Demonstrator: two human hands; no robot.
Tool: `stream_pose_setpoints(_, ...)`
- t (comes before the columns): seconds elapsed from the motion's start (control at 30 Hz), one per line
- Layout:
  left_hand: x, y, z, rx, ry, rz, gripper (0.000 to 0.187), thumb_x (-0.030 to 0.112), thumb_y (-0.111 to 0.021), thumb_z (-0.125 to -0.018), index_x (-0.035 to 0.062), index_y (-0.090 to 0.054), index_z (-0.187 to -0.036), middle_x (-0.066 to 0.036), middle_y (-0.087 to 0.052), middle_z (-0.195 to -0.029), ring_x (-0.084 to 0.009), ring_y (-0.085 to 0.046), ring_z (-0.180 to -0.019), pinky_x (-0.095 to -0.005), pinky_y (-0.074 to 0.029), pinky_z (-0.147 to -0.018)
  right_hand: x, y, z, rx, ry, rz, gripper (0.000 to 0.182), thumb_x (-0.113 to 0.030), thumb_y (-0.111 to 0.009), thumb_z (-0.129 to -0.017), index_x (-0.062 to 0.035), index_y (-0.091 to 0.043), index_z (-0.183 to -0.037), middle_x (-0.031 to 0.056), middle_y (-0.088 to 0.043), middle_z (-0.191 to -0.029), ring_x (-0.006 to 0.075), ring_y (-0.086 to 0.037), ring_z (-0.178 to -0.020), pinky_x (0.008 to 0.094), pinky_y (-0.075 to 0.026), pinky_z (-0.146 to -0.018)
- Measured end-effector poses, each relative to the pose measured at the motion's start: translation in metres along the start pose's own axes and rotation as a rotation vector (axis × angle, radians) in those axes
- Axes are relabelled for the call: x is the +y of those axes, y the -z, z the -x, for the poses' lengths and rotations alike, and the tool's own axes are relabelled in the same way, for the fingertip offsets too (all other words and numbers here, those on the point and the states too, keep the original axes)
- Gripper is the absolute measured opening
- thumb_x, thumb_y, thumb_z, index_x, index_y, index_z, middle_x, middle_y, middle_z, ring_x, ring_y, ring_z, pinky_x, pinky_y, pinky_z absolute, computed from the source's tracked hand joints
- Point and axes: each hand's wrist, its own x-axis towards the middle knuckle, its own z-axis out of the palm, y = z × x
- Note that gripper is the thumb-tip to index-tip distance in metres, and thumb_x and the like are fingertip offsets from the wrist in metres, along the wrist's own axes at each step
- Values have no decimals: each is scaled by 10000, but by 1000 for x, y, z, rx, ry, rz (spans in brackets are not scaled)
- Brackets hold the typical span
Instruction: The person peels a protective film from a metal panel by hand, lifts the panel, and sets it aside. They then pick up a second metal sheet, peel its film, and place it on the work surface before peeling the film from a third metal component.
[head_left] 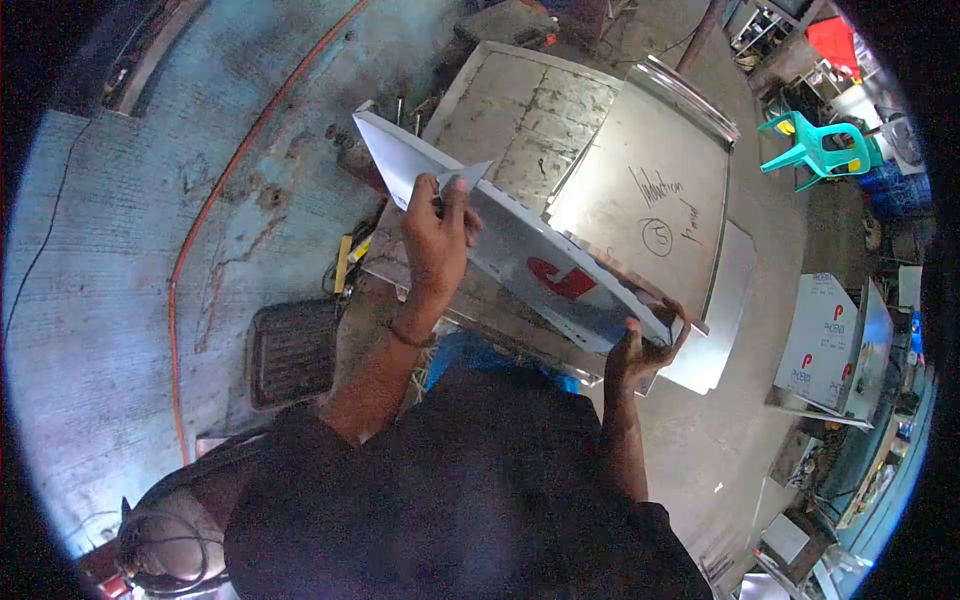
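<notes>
A long folded sheet-metal panel [510, 262] with a red logo is held up at a slant in front of my body. Near its upper left part, my left hand [436, 235] pinches a loose, pointed flap of thin protective film [474, 174] at the panel's edge. My right hand [648, 355] grips the lower right end, thumb on the near face and fingers curled around the far edge. Behind the panel is a worktable [500, 95], with a large metal sheet [640, 190] carrying handwritten marker text on top.
An orange hose [234, 165] runs along the floor at left, near a dark mat [292, 355]. To the right stand a green plastic chair [820, 150] and film-covered metal pieces [822, 345] with red logos. A bright sheet [728, 310] juts out beside the table.
</notes>
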Motion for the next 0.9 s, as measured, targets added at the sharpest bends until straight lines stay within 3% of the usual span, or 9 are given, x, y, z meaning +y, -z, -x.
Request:
stream_pose_setpoints(0.13,-7,-9,12,-84,87,-60,287,284,-582,-1007,25,-494,-919,-26,-546,-584,-86,-524,-480,-259,-399,-440,4,2,-1,-18,51,-26,885,-638,-760,-737,3,-472,-1276,95,-593,-1074,193,-566,-940,348,-481,-847)
stream_pose_setpoints(0.2,-1,-17,31,-112,68,-76,297,295,-592,-1001,27,-494,-917,-25,-543,-581,-83,-517,-476,-260,-394,-435,5,-1,-1,47,33,-91,850,-681,-614,-836,22,-458,-1287,124,-592,-1086,223,-572,-955,361,-482,-864)
stream_pose_setpoints(0.3,4,-20,39,-204,134,23,270,288,-579,-1007,25,-540,-958,1,-524,-572,-70,-504,-484,-240,-376,-424,8,10,-4,-66,-111,-127,745,-562,-531,-890,38,-431,-1320,145,-578,-1146,244,-583,-1007,374,-487,-872)
stream_pose_setpoints(0.43,-3,-7,11,-109,55,-53,354,357,-588,-996,7,-549,-961,-17,-536,-578,-90,-520,-493,-273,-401,-441,52,21,17,99,-173,-198,667,-431,-491,-880,48,-421,-1339,161,-562,-1206,259,-582,-1072,384,-476,-919)
stream_pose_setpoints(0.53,7,-28,47,-208,54,-132,414,409,-608,-974,0,-550,-951,-25,-532,-575,-122,-526,-500,-306,-415,-461,42,16,14,71,-159,-275,713,-524,-462,-928,51,-412,-1346,168,-553,-1239,270,-572,-1117,389,-451,-978)
stream_pose_setpoints(0.6,0,-23,40,-171,74,-135,408,404,-605,-976,1,-548,-945,-23,-529,-576,-119,-524,-505,-306,-413,-462,53,20,17,82,7,24,772,-625,-382,-964,56,-429,-1324,172,-569,-1209,275,-571,-1110,392,-430,-1007)
stream_pose_setpoints(0.7,-14,-18,22,-83,102,-76,406,411,-608,-974,13,-541,-928,-18,-520,-576,-111,-514,-516,-304,-407,-468,13,5,3,-36,-42,-195,833,-690,-309,-963,66,-461,-1278,171,-571,-1178,273,-577,-1089,394,-439,-986)
stream_pose_setpoints(0.8,-3,-26,46,-203,79,-84,392,406,-602,-981,29,-524,-905,1,-515,-579,-102,-484,-505,-286,-387,-454,21,11,4,-27,-62,-64,810,-675,-330,-969,75,-482,-1236,172,-577,-1157,265,-577,-1072,392,-439,-980)
stream_pose_setpoints(0.9,-4,-19,30,-147,88,-107,403,414,-601,-979,26,-527,-898,-7,-516,-580,-106,-489,-506,-295,-394,-454,32,15,5,-29,46,89,842,-701,-319,-959,83,-488,-1218,170,-581,-1145,259,-574,-1058,392,-440,-978)
